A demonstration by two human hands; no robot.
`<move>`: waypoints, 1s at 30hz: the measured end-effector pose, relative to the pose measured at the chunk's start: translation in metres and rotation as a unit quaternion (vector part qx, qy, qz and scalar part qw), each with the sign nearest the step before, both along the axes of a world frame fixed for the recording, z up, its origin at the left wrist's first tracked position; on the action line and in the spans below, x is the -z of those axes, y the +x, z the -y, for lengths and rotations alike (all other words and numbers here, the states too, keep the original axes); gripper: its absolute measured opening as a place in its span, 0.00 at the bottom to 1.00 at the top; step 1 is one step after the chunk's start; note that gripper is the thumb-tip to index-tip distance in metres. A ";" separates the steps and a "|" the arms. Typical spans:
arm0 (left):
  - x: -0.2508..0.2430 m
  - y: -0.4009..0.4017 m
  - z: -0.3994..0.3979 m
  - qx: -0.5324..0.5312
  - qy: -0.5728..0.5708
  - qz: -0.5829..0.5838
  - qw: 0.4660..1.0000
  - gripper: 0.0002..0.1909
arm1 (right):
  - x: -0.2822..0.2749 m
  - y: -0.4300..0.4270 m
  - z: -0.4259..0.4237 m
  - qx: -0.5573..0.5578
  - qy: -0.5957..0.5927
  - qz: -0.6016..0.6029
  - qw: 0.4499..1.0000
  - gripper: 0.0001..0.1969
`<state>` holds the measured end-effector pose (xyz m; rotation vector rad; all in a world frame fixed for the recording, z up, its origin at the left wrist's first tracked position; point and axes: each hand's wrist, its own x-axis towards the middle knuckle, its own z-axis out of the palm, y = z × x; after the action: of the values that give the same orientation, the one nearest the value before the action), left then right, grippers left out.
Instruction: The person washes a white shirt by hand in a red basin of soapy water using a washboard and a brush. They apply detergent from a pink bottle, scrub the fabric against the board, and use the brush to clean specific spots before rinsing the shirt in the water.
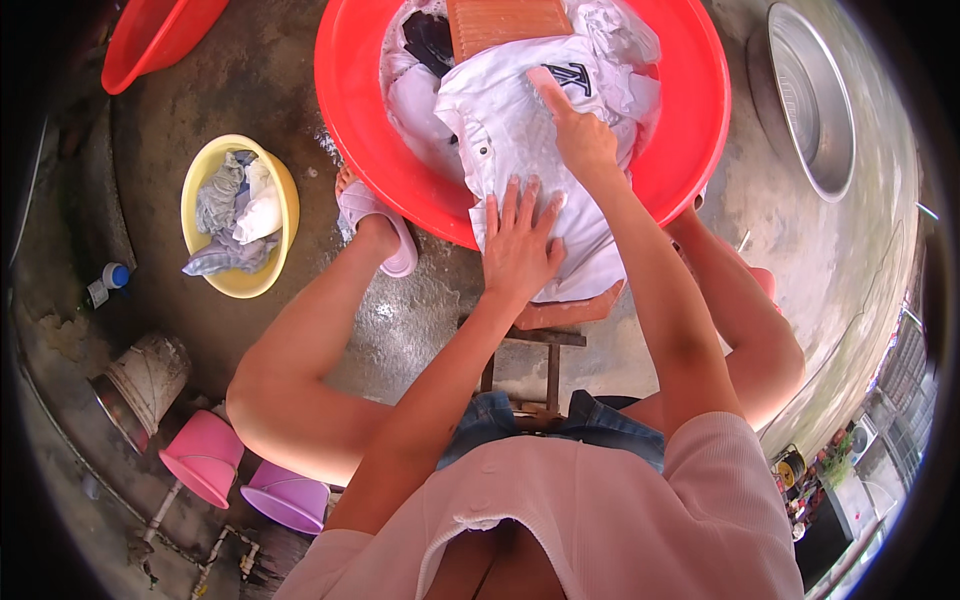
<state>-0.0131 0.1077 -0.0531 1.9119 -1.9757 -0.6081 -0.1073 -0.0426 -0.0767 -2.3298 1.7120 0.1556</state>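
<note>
A wet white garment [517, 112] with a dark monogram lies spread over a brown ribbed washboard [510, 26], which leans in a large red basin [337, 112]. My left hand [521, 251] rests flat on the garment's near part, its fingers spread. In my right hand [585, 142] is a pink scrubbing brush [546, 86], bristles against the cloth beside the monogram. Soapy water, more white clothes [420, 105] and a black cloth [429, 41] fill the basin's middle. The washboard's near end sits above a wooden stool or frame [551, 341].
On the left stands a yellow basin [289, 225] of damp clothes; another red basin [157, 45] is beyond it. A metal basin [844, 135] is at right. Pink [206, 454] and purple [289, 495] buckets, a dirty pail [154, 379] and a blue-capped bottle [112, 277] lie at left.
</note>
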 end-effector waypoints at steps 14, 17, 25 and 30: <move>0.004 -0.003 0.002 0.003 -0.014 -0.014 1.000 0.28 | 0.012 -0.001 0.001 -0.010 0.003 0.035 0.999 0.27; 0.011 0.013 -0.008 -0.011 0.009 -0.010 1.000 0.27 | -0.041 -0.007 -0.079 -0.030 0.085 0.104 0.990 0.31; -0.008 -0.012 -0.032 0.017 0.018 -0.013 1.000 0.24 | 0.010 0.016 0.016 -0.066 -0.020 0.019 0.997 0.24; -0.015 0.000 -0.064 -0.024 0.045 -0.024 0.998 0.24 | -0.028 0.005 -0.070 -0.069 0.081 0.011 0.994 0.22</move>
<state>-0.0133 0.1717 -0.0385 1.9715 -1.8980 -0.7346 -0.1021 0.0274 -0.0487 -2.3188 1.4696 0.2821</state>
